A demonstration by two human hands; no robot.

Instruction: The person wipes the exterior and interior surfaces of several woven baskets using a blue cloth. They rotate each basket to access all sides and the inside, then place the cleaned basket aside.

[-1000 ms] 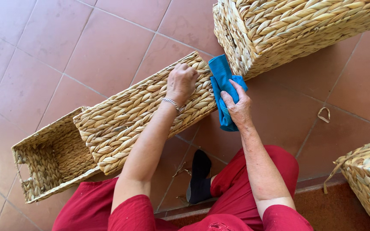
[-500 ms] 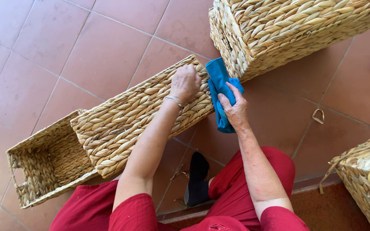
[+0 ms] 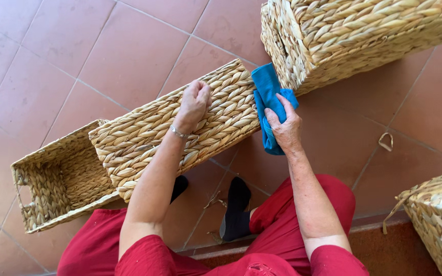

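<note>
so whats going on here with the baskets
A person in red clothes sits over a tiled floor. Their left hand grips the top edge of a long woven basket, while the right hand presses a blue cloth against its end. Another woven basket lies just beyond, and an open one sits to the left.

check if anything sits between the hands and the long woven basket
Only the blue cloth: the right hand presses it against the end of the long woven basket. The left hand grips the basket's top directly, nothing visible between.
</note>
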